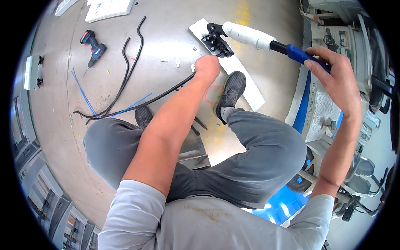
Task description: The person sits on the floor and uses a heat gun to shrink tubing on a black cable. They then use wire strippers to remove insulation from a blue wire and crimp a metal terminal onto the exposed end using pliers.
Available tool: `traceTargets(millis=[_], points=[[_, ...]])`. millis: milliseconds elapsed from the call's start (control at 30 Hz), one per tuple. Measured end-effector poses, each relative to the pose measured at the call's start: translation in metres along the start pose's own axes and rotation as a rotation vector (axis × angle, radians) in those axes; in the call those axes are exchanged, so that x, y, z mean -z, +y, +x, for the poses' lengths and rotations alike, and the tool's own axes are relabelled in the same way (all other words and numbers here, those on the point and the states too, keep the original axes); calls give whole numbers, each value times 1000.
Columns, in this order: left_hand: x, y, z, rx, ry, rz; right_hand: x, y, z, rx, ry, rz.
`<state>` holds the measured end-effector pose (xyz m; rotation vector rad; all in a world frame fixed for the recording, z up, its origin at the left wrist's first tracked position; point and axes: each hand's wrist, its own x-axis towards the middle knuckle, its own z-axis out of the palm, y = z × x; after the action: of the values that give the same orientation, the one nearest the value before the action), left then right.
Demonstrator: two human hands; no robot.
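My left hand point(207, 68) is closed in a fist around the end of a thick black cable point(160, 96), right beside the black jaw head of a long-handled crimping tool point(217, 43). That head rests on a long white board point(246, 83) on the floor. Its lever, wrapped in white point(250, 35), slants to the right and ends in a blue grip point(296, 54). My right hand point(334, 71) is wrapped around the end of this grip. The cable's tip is hidden by my left hand. Several small metal cable lugs point(177, 63) lie on the floor near that hand.
A cordless drill point(95, 50) lies at far left. Loose black cables point(128, 68) and blue strips point(82, 91) are nearby. My shoe point(232, 91) stands by the board. Machinery point(339, 41) lines the right side, and a white panel point(109, 8) is at the back.
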<state>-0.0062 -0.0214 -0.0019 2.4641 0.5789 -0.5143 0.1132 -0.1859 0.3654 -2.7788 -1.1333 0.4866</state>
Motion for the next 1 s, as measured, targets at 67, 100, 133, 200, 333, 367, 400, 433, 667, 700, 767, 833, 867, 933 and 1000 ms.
traceTargets(millis=[67,100,133,200,333,367,400,433,667,700,767,833,867,933,1000], points=[[-3,-2,-1,0,32,5,3,-1,2,21,-40,-4],[-4,-3,-2,-3,44,10,1,4,-1,27,-72,5],[-4,-3,-1,-1,43,12,-3,8,-5,33,-103,15],[-3,-4,0,6,37,23,-10,16,-12,-43,-258,16],[0,5,6,-17,33,64,-100,72,-52,-166,-350,-88],[0,3,6,-6,25,77,-105,76,-50,-160,-325,-61],[0,1,5,3,15,89,-108,75,-48,-158,-303,-34],[0,2,4,23,4,80,-111,76,-52,-179,-279,-6],[9,4,2,64,-15,44,-195,133,-80,-148,-51,111],[9,3,3,72,-14,39,-221,145,-88,-123,32,130],[5,-1,4,56,1,48,-270,171,-90,-94,63,41],[-2,-7,6,34,23,47,-328,192,-85,21,211,11],[-10,-11,5,21,38,44,-361,200,-82,19,218,9],[-11,-8,9,20,76,41,-421,211,-72,-28,235,-11],[-11,-3,4,57,112,4,-448,209,-66,-124,212,30]])
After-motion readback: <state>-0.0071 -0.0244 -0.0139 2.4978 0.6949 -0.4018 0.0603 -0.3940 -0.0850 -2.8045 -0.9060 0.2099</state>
